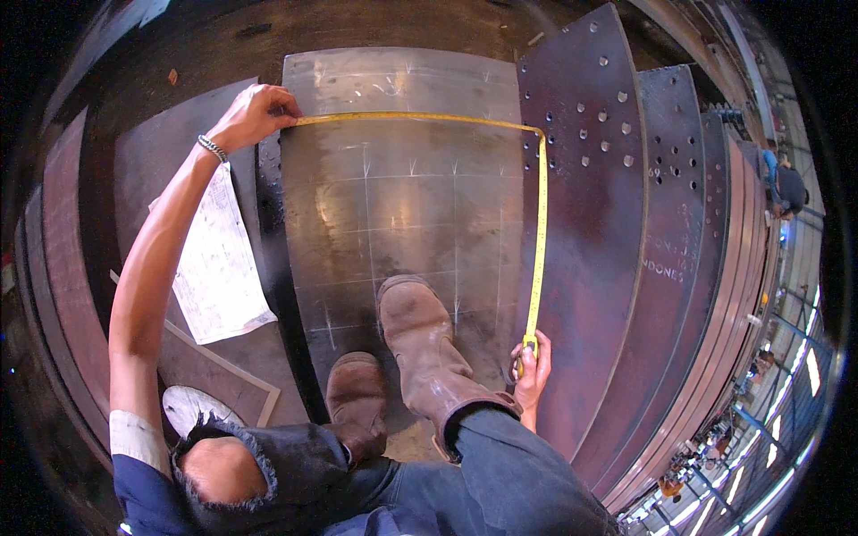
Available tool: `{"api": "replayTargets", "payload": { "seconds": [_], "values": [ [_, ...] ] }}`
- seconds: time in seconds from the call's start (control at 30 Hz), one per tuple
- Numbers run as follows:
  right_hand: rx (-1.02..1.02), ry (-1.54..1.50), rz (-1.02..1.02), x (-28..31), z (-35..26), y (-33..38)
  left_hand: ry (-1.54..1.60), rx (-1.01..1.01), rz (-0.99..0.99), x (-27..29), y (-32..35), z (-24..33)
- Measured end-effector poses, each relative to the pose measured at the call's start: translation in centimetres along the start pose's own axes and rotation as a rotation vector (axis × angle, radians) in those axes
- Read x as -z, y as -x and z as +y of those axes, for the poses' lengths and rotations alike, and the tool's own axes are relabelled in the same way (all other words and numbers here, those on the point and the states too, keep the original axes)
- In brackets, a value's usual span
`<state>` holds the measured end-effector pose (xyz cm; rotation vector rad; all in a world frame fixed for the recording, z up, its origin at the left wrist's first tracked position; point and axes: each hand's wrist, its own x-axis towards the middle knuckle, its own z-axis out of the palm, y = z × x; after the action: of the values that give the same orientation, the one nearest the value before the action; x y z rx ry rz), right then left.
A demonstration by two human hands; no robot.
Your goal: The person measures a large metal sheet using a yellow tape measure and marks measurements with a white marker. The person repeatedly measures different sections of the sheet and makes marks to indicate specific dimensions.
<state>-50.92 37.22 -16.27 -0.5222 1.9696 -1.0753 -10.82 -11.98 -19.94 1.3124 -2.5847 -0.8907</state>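
Note:
My left hand [264, 111] is closed, pinching the end of a yellow measuring tape [411, 116] at the left edge of a grey steel plate [420, 223]. The blade runs across the far part of the plate, folds sharply beside the drilled steel plate [581, 179] on the right, then comes back toward me. There my right hand [534, 371] is wrapped round the yellow-and-black tape case [527, 344]. White chalk lines and arrow marks cross the grey plate. Under the blade, the plate's surface shows shiny patches.
My brown boots [416, 317] rest on or beside the grey plate. Left of it, a white paper sheet [219, 268] lies near a metal square [259, 402]. More drilled plates [675, 179] stack to the right. A person [786, 189] is in the far right background.

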Motion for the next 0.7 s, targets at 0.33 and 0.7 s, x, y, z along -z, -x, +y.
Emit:
{"api": "replayTargets", "payload": {
  "seconds": [0.33,0.7],
  "values": [
    [0.081,0.059,0.01,-0.9,-0.7,-0.9,0.077,0.09,-0.022,0.5,0.7,0.3],
    [0.011,0.079,0.014,0.1,0.3,-0.2,-0.014,0.08,-0.032,0.5,0.3,0.9]
  ]
}}
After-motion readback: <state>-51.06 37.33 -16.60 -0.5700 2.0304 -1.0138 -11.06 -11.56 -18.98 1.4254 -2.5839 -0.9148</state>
